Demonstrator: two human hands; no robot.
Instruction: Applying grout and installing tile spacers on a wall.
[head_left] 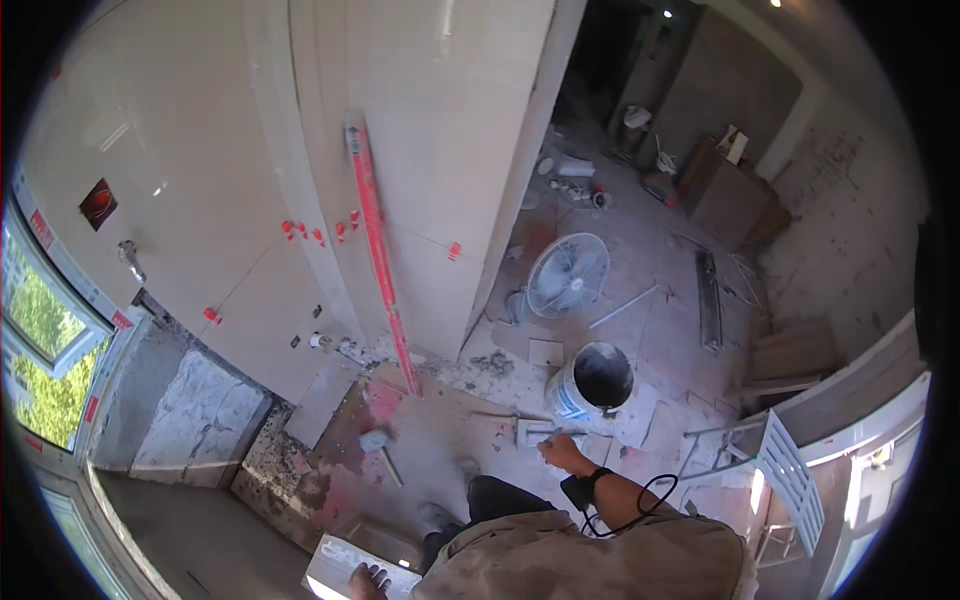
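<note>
My left hand point(368, 581) is at the bottom edge, its fingers bent over a pale rectangular slab point(345, 562). Part of that hand is cut off by the picture's rim. In front of my body, my right hand point(563, 453) is closed, a dark band and a black cable at its wrist. Just beyond its knuckles is a flat grey plate-like tool point(535, 431); I cannot tell whether the fingers hold it. A mallet point(375, 442) with a pale head lies on the dusty floor to the left. Behind my right hand stands a mortar-smeared bucket point(603, 376).
A red level-like bar point(375, 240) leans on the tiled wall point(430, 150), which carries red clips. Past the wall's end stand a fan point(568, 275) and scattered rubble. A slatted white chair point(790, 480) is at right, and a window point(55, 340) at left.
</note>
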